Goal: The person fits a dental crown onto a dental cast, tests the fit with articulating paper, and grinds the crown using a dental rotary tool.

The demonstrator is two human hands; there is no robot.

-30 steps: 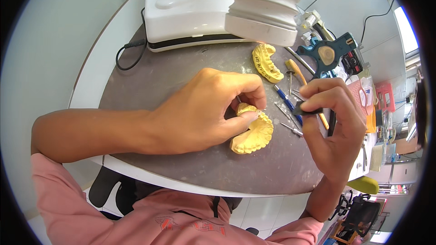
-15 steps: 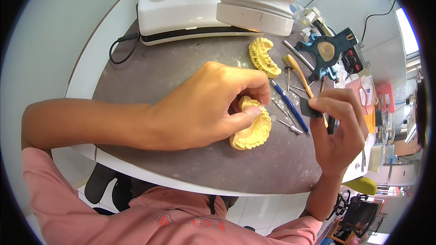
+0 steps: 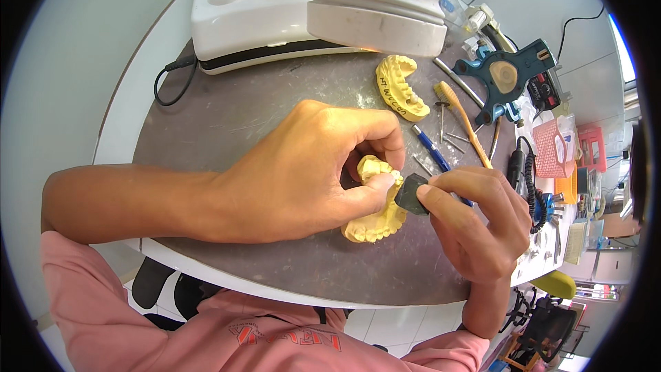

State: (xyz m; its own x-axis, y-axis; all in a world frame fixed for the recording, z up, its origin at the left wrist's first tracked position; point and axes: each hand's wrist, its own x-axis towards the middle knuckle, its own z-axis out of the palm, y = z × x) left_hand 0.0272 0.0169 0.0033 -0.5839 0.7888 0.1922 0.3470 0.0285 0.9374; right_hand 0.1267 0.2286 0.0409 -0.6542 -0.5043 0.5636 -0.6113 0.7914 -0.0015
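Observation:
My left hand point(image 3: 310, 172) grips a yellow horseshoe-shaped dental cast point(image 3: 372, 227) low over the worktop, thumb and curled fingers around its upper end; part of the cast is hidden by them. My right hand point(image 3: 482, 227) pinches a flat, dark grey-green piece point(image 3: 410, 194) with an angular outline, held beside the cast's right side, close to my left thumb. Whether the piece touches the cast I cannot tell. A second yellow cast point(image 3: 396, 86) lies behind my hands, with a blue pen point(image 3: 427, 141) and a tan-handled brush point(image 3: 463, 117) to the right.
A white machine point(image 3: 248, 27) with a ribbed hood point(image 3: 377, 27) stands at the back of the grey worktop point(image 3: 206, 110). On the right are a blue articulator point(image 3: 485, 76), thin metal tools, a corded handpiece point(image 3: 515, 165), a pink basket point(image 3: 551, 145) and a chair point(image 3: 544, 331).
My right hand has moved left and down, bringing the dark piece next to the held cast. My left hand stays on the cast. The view has shifted slightly.

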